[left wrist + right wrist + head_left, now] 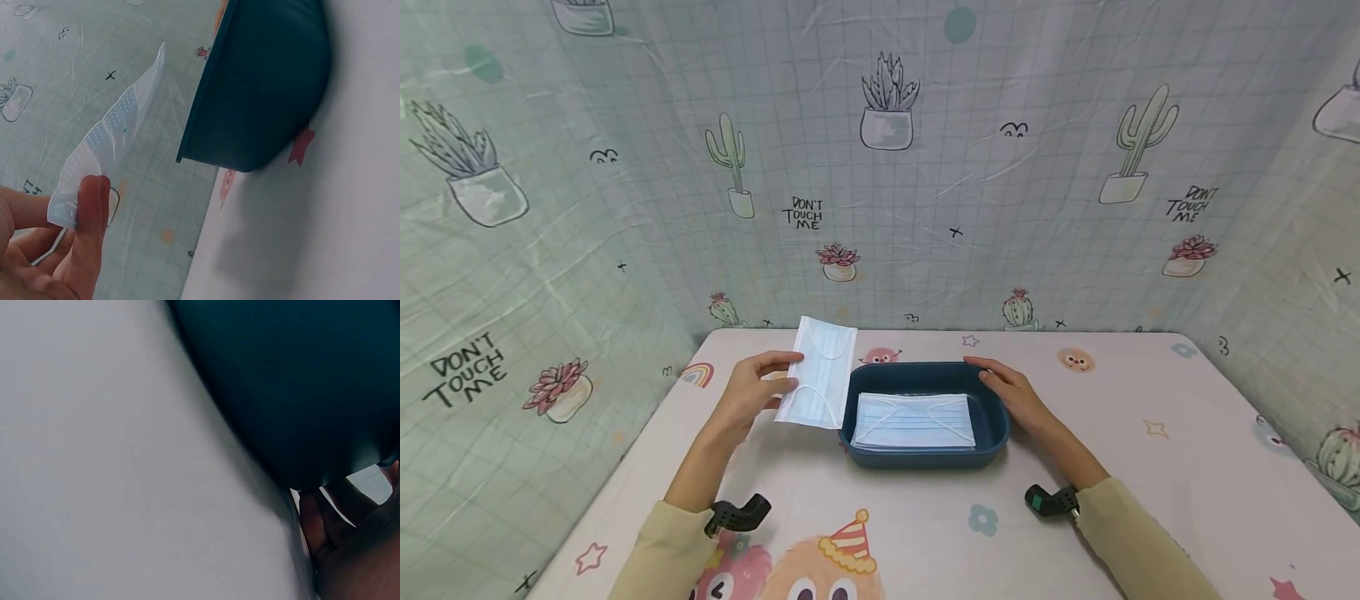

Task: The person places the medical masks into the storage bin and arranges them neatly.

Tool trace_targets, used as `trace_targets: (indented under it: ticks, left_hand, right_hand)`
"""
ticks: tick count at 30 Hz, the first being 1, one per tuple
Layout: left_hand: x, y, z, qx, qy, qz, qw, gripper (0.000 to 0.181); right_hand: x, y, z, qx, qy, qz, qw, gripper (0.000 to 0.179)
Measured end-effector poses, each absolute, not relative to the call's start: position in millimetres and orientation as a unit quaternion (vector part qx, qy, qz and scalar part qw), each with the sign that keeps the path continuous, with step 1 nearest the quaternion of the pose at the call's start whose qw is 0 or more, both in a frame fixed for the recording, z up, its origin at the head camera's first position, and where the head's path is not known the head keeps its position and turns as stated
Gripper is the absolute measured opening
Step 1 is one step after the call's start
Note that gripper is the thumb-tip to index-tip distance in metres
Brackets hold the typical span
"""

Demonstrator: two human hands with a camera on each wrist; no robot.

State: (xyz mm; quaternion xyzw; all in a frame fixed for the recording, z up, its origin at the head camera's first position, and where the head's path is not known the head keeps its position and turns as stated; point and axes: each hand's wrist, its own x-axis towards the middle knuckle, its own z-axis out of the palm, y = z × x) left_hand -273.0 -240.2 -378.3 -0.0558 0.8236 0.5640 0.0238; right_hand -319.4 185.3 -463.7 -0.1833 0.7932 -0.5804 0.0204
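In the head view my left hand (751,390) pinches a light blue pleated face mask (822,371) by its left edge, raised beside a dark blue basin (925,460). Thumb and fingers also show on the mask (115,134) in the left wrist view, with an ear loop hanging below. Several more face masks (913,421) lie flat, stacked inside the basin. My right hand (1011,392) holds the basin's far right corner by the rim. From the right wrist, the basin's wall (294,394) partly hides those fingers.
The basin stands on a table with a pale printed cloth (925,533). A patterned curtain (955,167) rises behind the table and along both sides. Each wrist wears a black camera, such as the left camera (739,514).
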Motion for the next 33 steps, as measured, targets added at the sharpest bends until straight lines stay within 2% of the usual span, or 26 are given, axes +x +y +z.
trace_targets:
  ticks: [24, 33]
  left_hand:
    - [-269.8, -214.5, -387.5, -0.023, 0.816, 0.577, 0.033, 0.04]
    - [-279.4, -197.7, -381.2, -0.005, 0.828, 0.56, 0.038, 0.039]
  right_hand:
    - [-321.2, 186.2, -466.5, -0.185, 0.794, -0.579, 0.015, 0.041]
    - [-319.9, 185.9, -464.9, -0.183, 0.792, -0.582, 0.019, 0.041]
